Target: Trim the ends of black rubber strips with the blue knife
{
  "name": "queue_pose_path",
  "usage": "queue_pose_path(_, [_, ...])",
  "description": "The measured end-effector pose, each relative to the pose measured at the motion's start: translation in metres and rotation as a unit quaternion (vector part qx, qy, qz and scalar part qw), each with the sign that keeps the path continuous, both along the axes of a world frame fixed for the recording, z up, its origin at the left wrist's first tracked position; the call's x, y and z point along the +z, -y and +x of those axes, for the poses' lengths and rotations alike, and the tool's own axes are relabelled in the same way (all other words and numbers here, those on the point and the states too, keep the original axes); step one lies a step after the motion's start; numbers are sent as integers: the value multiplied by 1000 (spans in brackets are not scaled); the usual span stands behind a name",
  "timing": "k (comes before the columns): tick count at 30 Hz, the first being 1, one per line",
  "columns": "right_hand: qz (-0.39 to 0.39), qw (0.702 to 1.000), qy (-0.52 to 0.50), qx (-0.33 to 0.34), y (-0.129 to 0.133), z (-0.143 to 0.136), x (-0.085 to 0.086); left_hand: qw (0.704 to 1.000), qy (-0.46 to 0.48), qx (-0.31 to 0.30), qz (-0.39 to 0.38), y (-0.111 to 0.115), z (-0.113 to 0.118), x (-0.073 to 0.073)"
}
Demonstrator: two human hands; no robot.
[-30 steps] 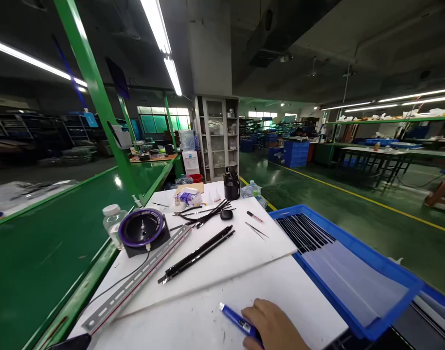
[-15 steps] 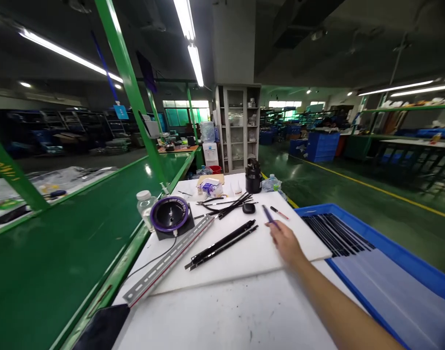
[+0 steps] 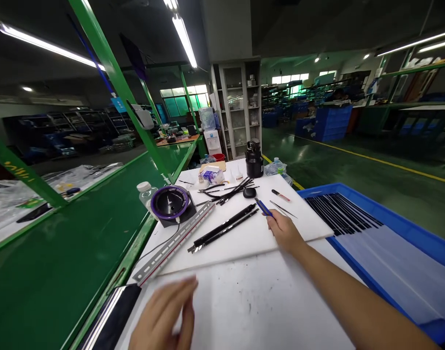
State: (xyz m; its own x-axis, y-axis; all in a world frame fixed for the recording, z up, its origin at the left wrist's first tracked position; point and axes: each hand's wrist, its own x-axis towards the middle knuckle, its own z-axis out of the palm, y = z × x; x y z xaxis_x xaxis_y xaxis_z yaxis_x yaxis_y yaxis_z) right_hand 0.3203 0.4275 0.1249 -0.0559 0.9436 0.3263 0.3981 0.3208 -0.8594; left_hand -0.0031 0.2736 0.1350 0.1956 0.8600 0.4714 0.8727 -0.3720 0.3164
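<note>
My right hand [image 3: 285, 232] is closed round a blue utility knife [image 3: 263, 207] over the white foam board [image 3: 244, 243]. Tweezers [image 3: 282, 209] and a red-and-black pen-like tool [image 3: 281, 195] lie just beyond it. My left hand [image 3: 167, 313], slightly blurred, hovers above the near part of the white table, thumb and fingers apart, holding nothing. Between the hands, farther off, black strips [image 3: 224, 227] lie on the foam. A slotted metal bar [image 3: 174, 244] slants to their left. Behind are more black strips [image 3: 231, 192] and a small black case [image 3: 249, 192].
A round purple-rimmed device [image 3: 170, 202] with a cable and a clear jar [image 3: 145, 194] stand at the left. A black bottle [image 3: 255, 160] stands at the back. A blue tray [image 3: 419, 233] of black strips is at the right.
My left hand has come into view at the bottom. The knife in my right hand has turned and moved slightly left, and the tweezers now show on the foam. The view has shifted.
</note>
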Motion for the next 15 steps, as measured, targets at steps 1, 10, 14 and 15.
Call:
queue_pose_path(1, [-1, 1000, -3, -8, -1, 2, 0, 998, -60, 8, 23, -24, 3, 9])
queue_pose_path(10, [-46, 997, -37, -56, -7, 3, -6, 978, -198, -64, -25, -142, 17, 7])
queue_pose_path(14, [-25, 997, -7, -72, -8, 2, -5, 974, -216, -59, -20, -141, 15, -2])
queue_pose_path(15, [-16, 997, 4, -75, -8, 2, -4, 974, -220, -52, -18, -140, 15, -2])
